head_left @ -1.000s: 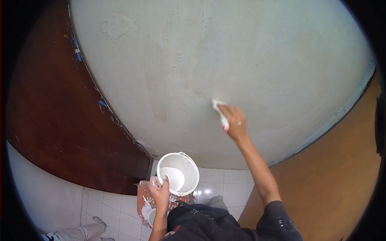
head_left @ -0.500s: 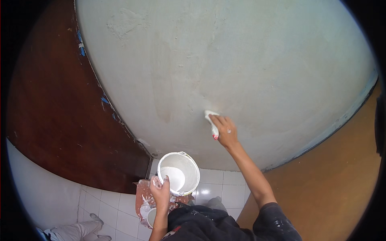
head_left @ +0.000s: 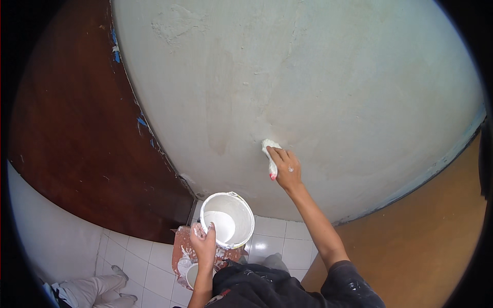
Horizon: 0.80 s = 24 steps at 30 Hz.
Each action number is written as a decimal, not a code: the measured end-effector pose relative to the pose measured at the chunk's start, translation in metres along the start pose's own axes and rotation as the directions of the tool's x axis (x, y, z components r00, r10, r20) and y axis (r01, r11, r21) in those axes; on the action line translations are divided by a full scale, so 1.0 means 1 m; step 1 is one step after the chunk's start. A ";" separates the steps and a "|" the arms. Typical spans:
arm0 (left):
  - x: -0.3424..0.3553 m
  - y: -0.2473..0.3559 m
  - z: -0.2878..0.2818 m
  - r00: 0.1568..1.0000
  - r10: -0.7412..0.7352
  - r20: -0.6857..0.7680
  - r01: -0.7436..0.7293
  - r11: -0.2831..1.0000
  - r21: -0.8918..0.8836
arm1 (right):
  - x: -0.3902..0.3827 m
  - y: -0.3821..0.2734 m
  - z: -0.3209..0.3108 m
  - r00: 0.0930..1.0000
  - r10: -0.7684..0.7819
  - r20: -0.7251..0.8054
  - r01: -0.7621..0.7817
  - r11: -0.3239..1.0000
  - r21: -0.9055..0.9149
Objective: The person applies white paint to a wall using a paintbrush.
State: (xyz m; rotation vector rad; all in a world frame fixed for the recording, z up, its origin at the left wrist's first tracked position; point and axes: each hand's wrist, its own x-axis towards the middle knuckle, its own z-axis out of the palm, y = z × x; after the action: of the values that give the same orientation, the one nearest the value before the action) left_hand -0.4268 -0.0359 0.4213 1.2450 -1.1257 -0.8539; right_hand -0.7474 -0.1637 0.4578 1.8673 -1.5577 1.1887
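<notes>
My left hand [head_left: 204,242] grips the near-left rim of a white bucket [head_left: 244,218], thumb over the edge. A smooth white liquid [head_left: 221,226], like paint, lies in the bucket's bottom. My right hand [head_left: 288,169] is closed on a bunched white cloth [head_left: 270,152] with a pink-red patch at its lower end. The cloth is pressed to the pale grey wall [head_left: 328,108], near a rough vertical line of filler. White smears mark the back of my right hand.
A dark red-brown door panel [head_left: 77,128] stands at left, a tan-brown panel [head_left: 405,210] at right. Below the bucket is a reddish, white-splattered stool [head_left: 181,238] holding a smaller white container [head_left: 192,274]. Another person's legs [head_left: 95,290] show at lower left on white floor tiles [head_left: 160,272].
The view has shifted slightly, so the wall and door appear further right and the door's edge higher. My right hand with the cloth and my left hand on the bucket have barely moved.
</notes>
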 end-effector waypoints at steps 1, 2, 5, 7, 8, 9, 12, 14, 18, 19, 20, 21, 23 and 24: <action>0.001 0.002 -0.002 1.000 0.003 0.001 -0.003 1.000 0.014 | 0.011 -0.003 -0.009 0.999 -0.033 -0.040 0.032 0.999 -0.020; 0.002 0.003 -0.004 1.000 0.005 -0.003 -0.005 1.000 0.015 | 0.023 -0.004 -0.019 0.995 -0.066 -0.080 0.063 0.997 -0.042; 0.002 0.005 -0.008 1.000 0.003 0.002 -0.003 1.000 0.015 | 0.083 -0.015 -0.070 0.964 -0.084 -0.253 0.068 0.995 -0.071; 0.003 0.005 -0.008 1.000 0.018 -0.010 -0.018 1.000 -0.015 | 0.107 -0.024 -0.088 0.955 -0.054 -0.291 0.040 0.998 -0.056; 0.003 0.004 -0.007 1.000 0.018 -0.012 -0.019 1.000 -0.016 | 0.112 -0.028 -0.090 0.945 -0.026 -0.327 0.014 0.999 -0.039; 0.003 0.001 -0.007 1.000 0.020 -0.023 -0.021 0.999 -0.042 | 0.108 -0.031 -0.089 0.947 -0.047 -0.317 0.023 0.997 -0.080; 0.002 0.001 -0.003 0.999 0.010 -0.031 -0.012 0.999 -0.052 | 0.057 -0.024 -0.033 0.979 -0.059 -0.196 0.039 0.994 -0.104; 0.002 0.000 -0.001 1.000 -0.004 -0.027 0.003 0.999 -0.037 | 0.026 -0.017 -0.002 0.991 -0.053 -0.125 0.046 0.997 -0.055; 0.003 -0.007 -0.011 1.000 -0.006 -0.022 0.006 1.000 0.027 | 0.045 -0.025 -0.016 1.000 -0.027 -0.013 0.027 1.000 -0.002; 0.002 -0.008 -0.014 1.000 0.004 -0.022 -0.002 0.997 0.074 | 0.064 -0.030 -0.034 0.995 -0.057 -0.078 0.056 0.998 -0.019; 0.001 -0.007 -0.015 1.000 0.002 -0.022 -0.001 0.997 0.073 | 0.086 -0.033 -0.055 0.986 -0.088 -0.145 0.083 0.996 -0.040; 0.002 -0.006 -0.014 1.000 0.014 -0.025 -0.013 1.000 0.028 | 0.105 -0.037 -0.071 0.974 -0.098 -0.203 0.087 0.994 -0.061; 0.002 -0.006 -0.010 0.999 0.023 -0.025 -0.023 1.000 -0.020 | 0.127 -0.039 -0.089 0.960 -0.110 -0.259 0.089 0.992 -0.089; 0.001 -0.006 -0.010 0.999 0.015 -0.036 -0.017 0.999 -0.036 | 0.134 -0.040 -0.092 0.940 -0.095 -0.327 0.066 0.993 -0.098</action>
State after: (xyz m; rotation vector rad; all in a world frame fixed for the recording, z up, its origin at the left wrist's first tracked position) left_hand -0.4165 -0.0355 0.4161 1.2154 -1.0857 -0.8336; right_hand -0.7405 -0.1579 0.6246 1.5637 -1.3133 1.2987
